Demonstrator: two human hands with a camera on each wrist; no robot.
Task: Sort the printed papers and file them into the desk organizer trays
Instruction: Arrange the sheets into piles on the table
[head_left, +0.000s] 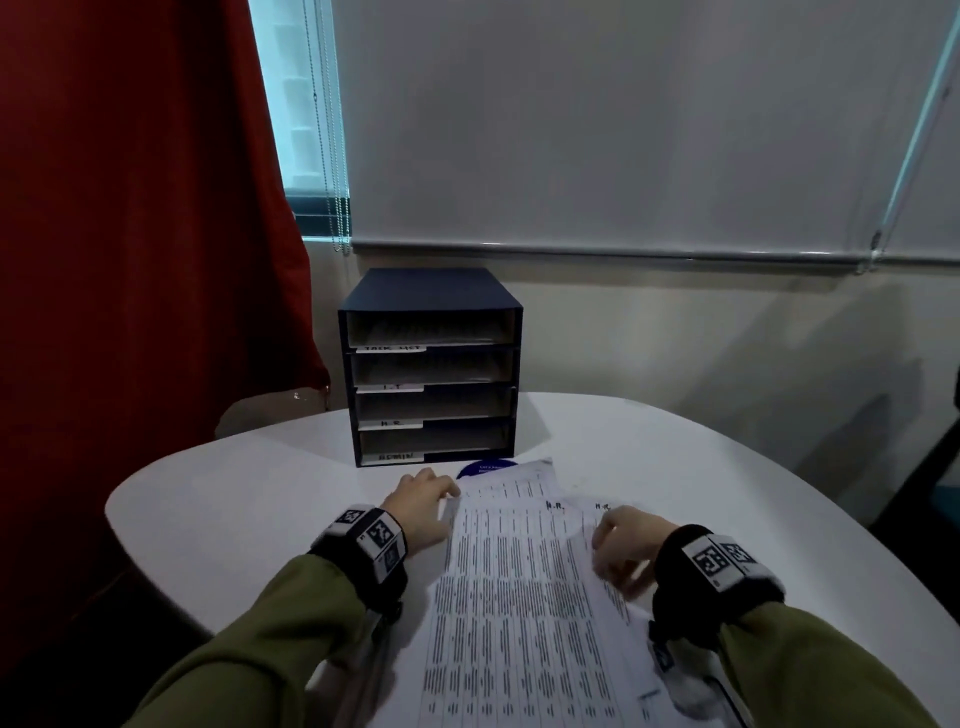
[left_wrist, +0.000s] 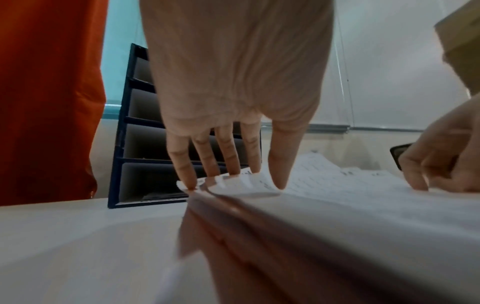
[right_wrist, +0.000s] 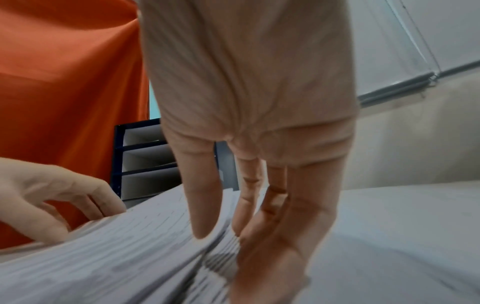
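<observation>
Papers (head_left: 519, 597), cut off below, pinched at their edges by left hand (head_left: 421, 506) and right hand (head_left: 623, 545), half-hide a blue disc (head_left: 485, 467).

Matt printed papers (head_left: 519, 597), smooth white table (head_left: 234, 493), red cloth curtain (head_left: 130, 208).

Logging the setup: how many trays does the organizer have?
4, stacked in the organizer at the table's far edge: top tray, second tray, third tray, bottom tray. None seems hidden.
</observation>
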